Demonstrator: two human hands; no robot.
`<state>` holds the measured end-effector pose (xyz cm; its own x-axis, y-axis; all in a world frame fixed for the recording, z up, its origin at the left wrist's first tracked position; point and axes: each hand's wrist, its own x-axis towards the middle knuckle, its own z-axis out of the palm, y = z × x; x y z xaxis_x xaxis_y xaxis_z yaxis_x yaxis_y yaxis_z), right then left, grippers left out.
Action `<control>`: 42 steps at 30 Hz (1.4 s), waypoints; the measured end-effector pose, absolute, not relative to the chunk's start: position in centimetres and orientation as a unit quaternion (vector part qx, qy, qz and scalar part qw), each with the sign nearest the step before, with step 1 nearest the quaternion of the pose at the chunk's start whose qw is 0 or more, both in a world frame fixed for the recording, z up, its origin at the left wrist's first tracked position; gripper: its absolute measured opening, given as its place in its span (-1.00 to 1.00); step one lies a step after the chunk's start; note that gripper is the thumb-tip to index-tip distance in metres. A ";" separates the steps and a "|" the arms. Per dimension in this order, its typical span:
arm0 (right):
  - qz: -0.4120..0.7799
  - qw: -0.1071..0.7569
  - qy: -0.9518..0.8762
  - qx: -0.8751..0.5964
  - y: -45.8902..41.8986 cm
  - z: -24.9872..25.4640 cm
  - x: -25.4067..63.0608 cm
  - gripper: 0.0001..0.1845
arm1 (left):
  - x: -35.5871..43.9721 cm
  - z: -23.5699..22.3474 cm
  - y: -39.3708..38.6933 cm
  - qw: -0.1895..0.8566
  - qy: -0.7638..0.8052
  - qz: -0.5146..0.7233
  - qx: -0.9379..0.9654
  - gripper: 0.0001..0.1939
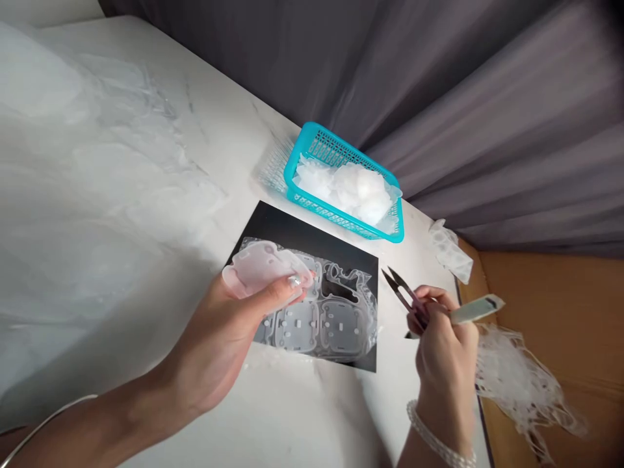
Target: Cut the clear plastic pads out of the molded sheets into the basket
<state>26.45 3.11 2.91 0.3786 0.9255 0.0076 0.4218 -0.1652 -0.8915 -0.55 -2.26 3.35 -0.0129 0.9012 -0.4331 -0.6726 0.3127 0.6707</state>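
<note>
Left hand point(214, 344) pinches a pinkish moulded piece point(260, 270) between thumb and fingers, raised above the clear moulded sheet point(322, 325) on black card point(273, 227), which shows up its outline; right hand point(441, 357) closes round thread snips point(397, 292), blades slightly parted, perhaps with a craft knife point(475, 310); farther off, a turquoise basket point(336, 146) gathers white trimmings point(346, 188).

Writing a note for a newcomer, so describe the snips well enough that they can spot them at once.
On the white marble table, find the black sheet with clear moulded plastic on it. Just right of that sheet, the right hand holds the snips. Unlike the pale-handled tool in the same hand, they show as two slim, dark, pointed blades.
</note>
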 end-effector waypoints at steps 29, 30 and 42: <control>0.226 0.359 -0.736 -0.528 -3.3 5.3 14.2 -0.76 | -0.1 5.2 -2.9 0.726 0.374 0.576 0.029 -0.90; 0.205 0.361 -0.742 -0.527 -3.4 5.3 14.0 -0.79 | -0.1 5.2 -3.0 0.732 0.370 0.572 0.026 -0.90; 0.141 0.399 -0.735 -0.530 -4.1 4.3 12.8 -0.93 | -0.2 5.9 -3.2 0.752 0.362 0.550 -0.013 -0.84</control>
